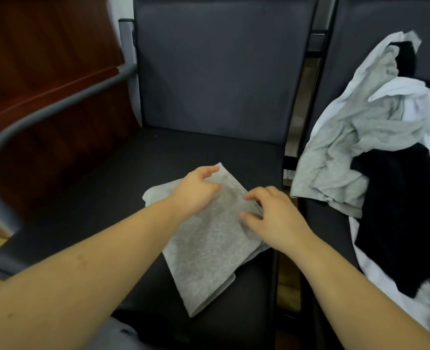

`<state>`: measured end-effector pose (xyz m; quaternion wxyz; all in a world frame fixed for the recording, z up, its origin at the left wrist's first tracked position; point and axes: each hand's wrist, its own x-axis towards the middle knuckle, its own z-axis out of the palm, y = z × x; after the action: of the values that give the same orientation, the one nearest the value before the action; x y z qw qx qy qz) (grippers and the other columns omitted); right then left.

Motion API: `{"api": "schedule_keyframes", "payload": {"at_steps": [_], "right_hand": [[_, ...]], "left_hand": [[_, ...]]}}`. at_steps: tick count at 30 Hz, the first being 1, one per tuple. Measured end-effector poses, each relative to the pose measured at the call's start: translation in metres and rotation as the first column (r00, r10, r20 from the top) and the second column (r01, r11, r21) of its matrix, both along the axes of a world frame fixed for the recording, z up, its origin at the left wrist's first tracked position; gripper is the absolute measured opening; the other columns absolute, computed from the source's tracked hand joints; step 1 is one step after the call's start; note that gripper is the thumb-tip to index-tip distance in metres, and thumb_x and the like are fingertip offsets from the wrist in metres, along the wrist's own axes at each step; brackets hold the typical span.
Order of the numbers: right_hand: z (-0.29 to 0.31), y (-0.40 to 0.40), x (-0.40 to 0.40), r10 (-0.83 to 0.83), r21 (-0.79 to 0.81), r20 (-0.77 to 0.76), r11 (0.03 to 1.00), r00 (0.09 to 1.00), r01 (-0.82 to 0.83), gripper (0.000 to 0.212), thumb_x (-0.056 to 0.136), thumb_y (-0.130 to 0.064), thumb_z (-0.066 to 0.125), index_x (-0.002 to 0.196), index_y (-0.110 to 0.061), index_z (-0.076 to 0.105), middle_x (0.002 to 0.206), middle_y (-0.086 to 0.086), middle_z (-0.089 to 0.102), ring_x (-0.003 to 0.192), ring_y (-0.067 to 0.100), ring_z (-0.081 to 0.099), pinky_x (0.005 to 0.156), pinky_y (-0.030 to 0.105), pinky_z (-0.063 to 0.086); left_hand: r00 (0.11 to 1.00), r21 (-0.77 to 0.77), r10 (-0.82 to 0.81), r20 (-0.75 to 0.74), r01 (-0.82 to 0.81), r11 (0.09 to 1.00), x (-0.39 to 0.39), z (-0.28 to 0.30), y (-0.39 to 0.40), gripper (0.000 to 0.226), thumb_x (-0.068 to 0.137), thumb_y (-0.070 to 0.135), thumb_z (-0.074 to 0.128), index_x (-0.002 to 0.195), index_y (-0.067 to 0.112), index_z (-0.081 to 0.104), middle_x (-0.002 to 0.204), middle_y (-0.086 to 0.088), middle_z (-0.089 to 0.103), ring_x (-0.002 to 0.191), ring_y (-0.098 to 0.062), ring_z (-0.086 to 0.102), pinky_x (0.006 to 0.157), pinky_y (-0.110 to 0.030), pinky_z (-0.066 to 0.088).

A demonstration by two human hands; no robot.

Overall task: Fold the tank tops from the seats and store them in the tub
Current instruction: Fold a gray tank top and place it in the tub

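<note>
Two hands worked one grey tank top (204, 251), which lay folded into a long strip at the centre of the frame on the dark seat (87, 198). The left hand (196, 190) rested on the strip's upper end, fingers loosely bent over the cloth. The right hand (277, 218) sat just beside it at the strip's right edge, fingertips curled onto the folded layers; whether it actually pinched them could not be told. At the right of the frame a loose pile of tank tops (385, 137), grey, white and black, covered the neighbouring seat. A curved grey armrest (57, 107) crossed the upper left.
</note>
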<state>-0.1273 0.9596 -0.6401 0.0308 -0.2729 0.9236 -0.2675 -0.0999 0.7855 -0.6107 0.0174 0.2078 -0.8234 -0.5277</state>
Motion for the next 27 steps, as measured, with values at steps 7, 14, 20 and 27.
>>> {"api": "schedule_keyframes", "payload": {"at_steps": [7, 14, 20, 27], "right_hand": [[-0.001, -0.014, 0.010, 0.176, 0.301, 0.065, 0.935, 0.982, -0.187, 0.047, 0.099, -0.048, 0.039, 0.143, -0.033, 0.041, 0.152, -0.006, 0.031, 0.138, 0.019, 0.027, 0.112, 0.035, 0.026], [0.015, -0.011, 0.048, 0.085, 0.465, 0.142, 0.874, 0.986, -0.142, 0.040, 0.097, -0.051, 0.041, 0.126, -0.026, 0.047, 0.127, 0.002, 0.040, 0.118, 0.024, 0.041, 0.095, 0.035, 0.039], [0.028, -0.007, 0.082, 0.031, 0.525, 0.155, 0.844, 0.987, -0.109, 0.043, 0.096, -0.054, 0.042, 0.115, -0.017, 0.054, 0.105, 0.003, 0.041, 0.089, 0.021, 0.046, 0.083, 0.036, 0.043], [0.004, 0.013, 0.071, -0.412, 0.043, 0.347, 0.904, 0.842, 0.425, 0.060, 0.083, -0.041, 0.070, 0.123, -0.008, 0.041, 0.123, 0.010, 0.051, 0.107, 0.026, 0.056, 0.076, 0.031, 0.043]], "left_hand": [[0.972, -0.702, -0.102, 0.213, 0.225, 0.676, 0.072, -0.021, -0.007, 0.056, 0.096, 0.044, 0.047, 0.147, 0.030, 0.031, 0.159, -0.001, 0.015, 0.147, -0.022, 0.006, 0.118, -0.037, 0.004], [0.930, -0.526, -0.158, 0.331, 0.321, 0.788, 0.082, -0.014, -0.018, 0.063, 0.087, 0.028, 0.058, 0.145, 0.034, 0.035, 0.160, 0.004, 0.014, 0.148, -0.020, 0.006, 0.119, -0.040, 0.009], [0.945, -0.330, -0.265, 0.194, 0.317, 0.889, 0.100, -0.017, -0.022, 0.047, 0.088, 0.010, 0.056, 0.131, 0.029, 0.055, 0.151, 0.007, 0.035, 0.133, -0.016, 0.040, 0.097, -0.021, 0.037], [0.966, -0.338, 0.160, 0.204, -0.084, 0.937, 0.111, -0.017, -0.031, 0.066, 0.086, 0.033, 0.066, 0.140, 0.013, 0.034, 0.136, -0.011, 0.042, 0.118, -0.031, 0.050, 0.087, -0.037, 0.043]]}}
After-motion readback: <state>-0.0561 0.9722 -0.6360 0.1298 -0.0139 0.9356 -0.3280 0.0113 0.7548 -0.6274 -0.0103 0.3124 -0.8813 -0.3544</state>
